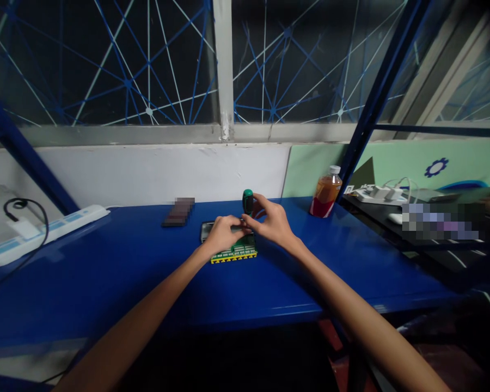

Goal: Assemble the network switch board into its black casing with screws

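Observation:
A screwdriver with a green and black handle (248, 202) stands upright in the fingers of my right hand (273, 220), which are closed round it. My left hand (224, 233) reaches over a green case with a yellow toothed front edge (234, 257); its fingertips are pinched close to the screwdriver's lower part, and what they hold is too small to make out. Behind my left hand, a dark grey tray-like part (205, 230) shows. The screwdriver's tip is hidden by my fingers.
On the blue table (147, 294) lies a dark, blurred flat object (178, 212) at the back. A drink bottle (325, 193) stands at the back right. Left is a white power strip (49, 234) with a black cable. A black desk holds another power strip (381, 194).

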